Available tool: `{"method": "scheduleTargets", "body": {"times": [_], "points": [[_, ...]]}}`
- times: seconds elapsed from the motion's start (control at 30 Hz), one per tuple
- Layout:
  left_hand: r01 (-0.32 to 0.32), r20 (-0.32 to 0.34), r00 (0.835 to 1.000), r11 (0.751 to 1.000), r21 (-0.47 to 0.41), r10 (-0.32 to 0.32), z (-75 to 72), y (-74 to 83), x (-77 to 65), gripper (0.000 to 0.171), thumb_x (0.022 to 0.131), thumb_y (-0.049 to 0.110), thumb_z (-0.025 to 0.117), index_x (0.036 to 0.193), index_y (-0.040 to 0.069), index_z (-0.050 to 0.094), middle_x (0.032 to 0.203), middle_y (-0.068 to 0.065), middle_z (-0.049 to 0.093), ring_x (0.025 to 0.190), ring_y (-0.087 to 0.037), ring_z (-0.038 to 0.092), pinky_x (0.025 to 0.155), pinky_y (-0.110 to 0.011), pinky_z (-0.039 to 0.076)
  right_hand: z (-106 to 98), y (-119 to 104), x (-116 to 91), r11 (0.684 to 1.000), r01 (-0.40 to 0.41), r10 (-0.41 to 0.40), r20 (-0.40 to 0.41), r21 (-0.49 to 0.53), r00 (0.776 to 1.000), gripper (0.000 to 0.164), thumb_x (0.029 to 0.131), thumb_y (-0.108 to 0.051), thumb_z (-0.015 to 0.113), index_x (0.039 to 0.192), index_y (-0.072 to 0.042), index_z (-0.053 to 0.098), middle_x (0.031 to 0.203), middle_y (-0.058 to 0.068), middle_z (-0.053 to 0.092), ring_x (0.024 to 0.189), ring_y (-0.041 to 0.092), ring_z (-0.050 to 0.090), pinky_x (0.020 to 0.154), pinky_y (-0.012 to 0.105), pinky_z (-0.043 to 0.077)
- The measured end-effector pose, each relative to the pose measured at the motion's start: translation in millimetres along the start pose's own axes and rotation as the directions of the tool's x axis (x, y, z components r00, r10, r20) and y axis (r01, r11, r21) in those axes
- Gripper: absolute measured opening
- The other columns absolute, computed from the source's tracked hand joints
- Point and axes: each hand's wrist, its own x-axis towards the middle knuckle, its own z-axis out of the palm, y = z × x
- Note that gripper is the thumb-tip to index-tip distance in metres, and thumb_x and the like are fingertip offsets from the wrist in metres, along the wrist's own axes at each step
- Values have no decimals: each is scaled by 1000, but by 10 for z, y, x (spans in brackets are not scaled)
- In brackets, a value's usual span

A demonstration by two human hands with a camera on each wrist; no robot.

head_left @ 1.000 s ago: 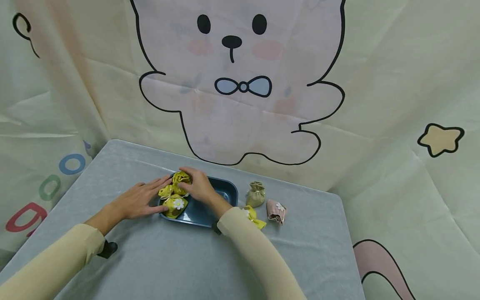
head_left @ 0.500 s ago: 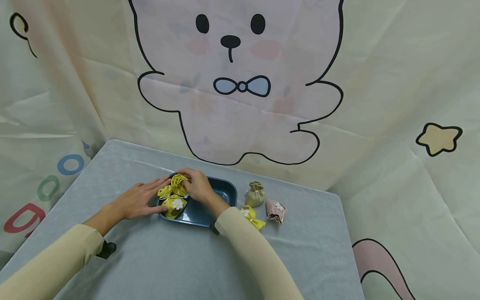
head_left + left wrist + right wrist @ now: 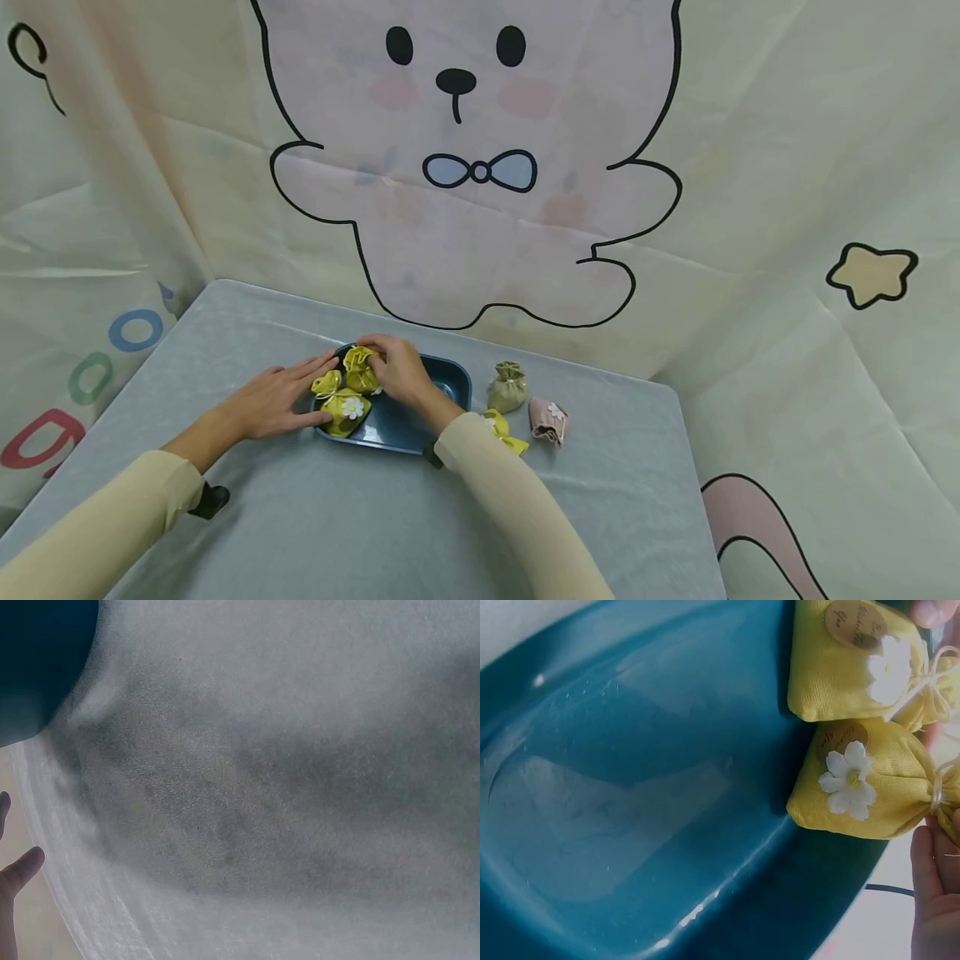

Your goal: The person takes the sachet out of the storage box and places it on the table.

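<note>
Two yellow drawstring pouches lie side by side at the left end of a blue tray (image 3: 397,427). Fingers of my right hand (image 3: 403,372) pinch the far yellow pouch (image 3: 362,377) near its gathered top. My left hand (image 3: 273,402) spreads over the tray's left side, fingers straight, its thumb touching the near yellow pouch (image 3: 347,417). White flowers and round tags show on both pouches in the right wrist view, where a pale cord ties the lower pouch (image 3: 870,784). In the left wrist view only fingertips (image 3: 26,866) and a tray corner (image 3: 41,667) appear.
Right of the tray stand an olive-green pouch (image 3: 507,390), another yellow pouch (image 3: 513,442) partly behind the right sleeve, and a pink pouch (image 3: 549,422) with a white flower. The grey cloth-covered table (image 3: 322,517) meets a printed curtain (image 3: 480,250) at the back.
The far yellow pouch has shifted and settled slightly under my right hand, which still holds it. The left hand keeps its place; the whole view has drifted a little.
</note>
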Motion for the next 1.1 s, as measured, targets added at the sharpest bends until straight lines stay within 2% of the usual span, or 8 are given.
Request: {"method": "scheduleTargets", "body": {"times": [0.37,0.63,0.87,1.1], "points": [[12,17,1000,1000,-1,-12,-9,-18,-3,89,92,64,57,158,11,29,160,-15,32,133,-36,49,98,-60,41,-179,-107,-75,999,53,-53,8,4,999,27,100,-3,59,124,-7,68,118,5,72,102,7,67,82,14,49],[-4,15,1000,1000,-8,4,-26,-4,7,88,92,63,56,157,9,31,159,-16,33,132,-37,49,97,-60,42,-396,-164,-191,997,75,-75,2,18,997,28,100,-2,58,126,-4,67,119,6,71,100,9,68,80,16,51],[-10,10,1000,1000,-3,10,-27,-3,5,88,93,63,56,157,9,31,159,-16,32,134,-37,47,97,-60,41,-570,-128,-328,990,130,-130,1,52,991,28,99,0,57,125,-3,67,116,8,72,97,11,69,78,18,52],[-16,8,1000,1000,3,16,-9,-11,6,88,92,64,56,157,9,32,160,-16,32,135,-36,47,97,-60,41,-716,-68,-456,986,167,-166,-22,30,986,27,99,0,58,124,-2,68,115,10,72,97,15,71,79,18,53]]}}
